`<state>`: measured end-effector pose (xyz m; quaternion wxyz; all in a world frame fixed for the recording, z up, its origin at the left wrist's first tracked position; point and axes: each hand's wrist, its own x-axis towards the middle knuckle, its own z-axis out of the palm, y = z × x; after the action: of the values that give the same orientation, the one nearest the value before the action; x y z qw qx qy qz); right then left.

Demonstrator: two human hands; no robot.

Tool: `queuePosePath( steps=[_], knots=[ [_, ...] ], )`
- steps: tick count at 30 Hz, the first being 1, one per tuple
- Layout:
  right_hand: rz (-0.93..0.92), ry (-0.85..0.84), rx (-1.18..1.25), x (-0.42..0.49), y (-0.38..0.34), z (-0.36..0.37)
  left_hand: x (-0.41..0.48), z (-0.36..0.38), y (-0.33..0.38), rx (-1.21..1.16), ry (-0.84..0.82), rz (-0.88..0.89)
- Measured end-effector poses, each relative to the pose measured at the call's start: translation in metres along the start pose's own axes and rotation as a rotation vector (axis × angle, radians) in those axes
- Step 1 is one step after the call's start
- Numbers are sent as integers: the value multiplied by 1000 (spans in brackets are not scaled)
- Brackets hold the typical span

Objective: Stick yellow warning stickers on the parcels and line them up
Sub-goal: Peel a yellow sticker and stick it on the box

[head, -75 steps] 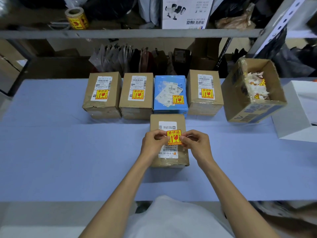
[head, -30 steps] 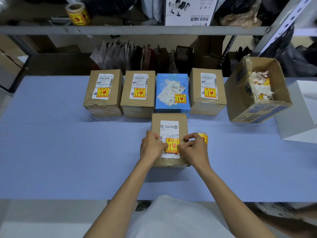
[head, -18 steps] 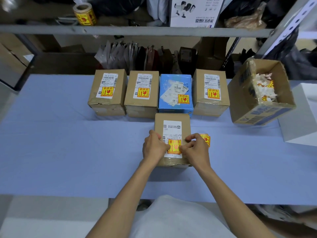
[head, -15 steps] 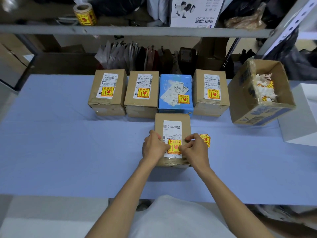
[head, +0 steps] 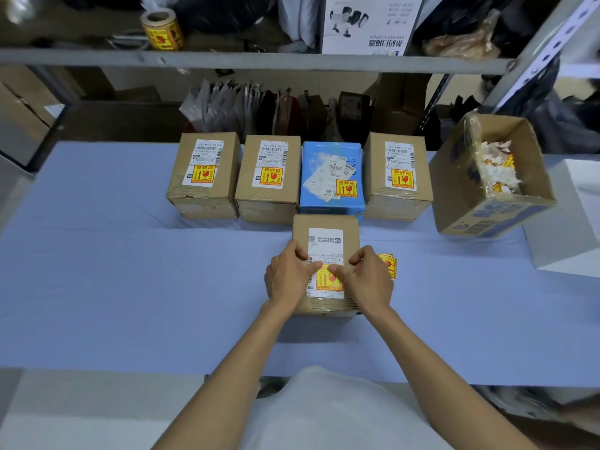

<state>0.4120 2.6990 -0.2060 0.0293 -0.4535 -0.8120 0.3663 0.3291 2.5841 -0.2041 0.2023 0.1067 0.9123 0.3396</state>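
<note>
Your left hand (head: 287,277) and right hand (head: 368,282), fingers curled, press one yellow sticker (head: 333,283) onto the near parcel (head: 325,221); four stickered parcels (head: 268,203) stand behind.

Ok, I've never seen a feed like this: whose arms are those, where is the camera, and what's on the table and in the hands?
There is no machine: a person works with bare hands, and the single camera sits on their head, looking forward and down. The left hand and right hand hold the front parcel while the thumbs press a yellow sticker onto its label. Behind it on the blue table stands a row of four stickered parcels. Loose stickers lie beside the right hand, an open carton of paper scraps sits to the right, and a sticker roll is on the shelf.
</note>
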Motion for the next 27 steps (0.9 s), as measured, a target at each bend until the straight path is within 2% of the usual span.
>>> queuePosePath(
  steps=[3, 6, 8, 10, 16, 20, 24, 27],
  knots=[
    [-13, -16, 69, 5, 5, -3, 3, -1, -4, -106, -10, -16],
    [-103, -96, 166, 0, 10, -11, -1, -5, -7, -185, -44, 63],
    [-221, -188, 113, -6, 15, -12, -6, -5, -11, -133, -123, 163],
    [-279, -206, 136, -8, 21, -11, -9, -7, -17, -58, -169, 215],
    [-222, -136, 159, -8, 18, -12, -5, -14, -20, -98, -181, 180],
    [-253, -171, 11, -9, 11, -10, -4, -11, -14, -147, -184, 166],
    [-197, -238, 3, 2, -5, -19, 4, -20, -1, -273, -261, 97],
    [-276, -185, 67, 3, -23, -29, 10, -30, 8, -318, -310, 74]
  ],
)
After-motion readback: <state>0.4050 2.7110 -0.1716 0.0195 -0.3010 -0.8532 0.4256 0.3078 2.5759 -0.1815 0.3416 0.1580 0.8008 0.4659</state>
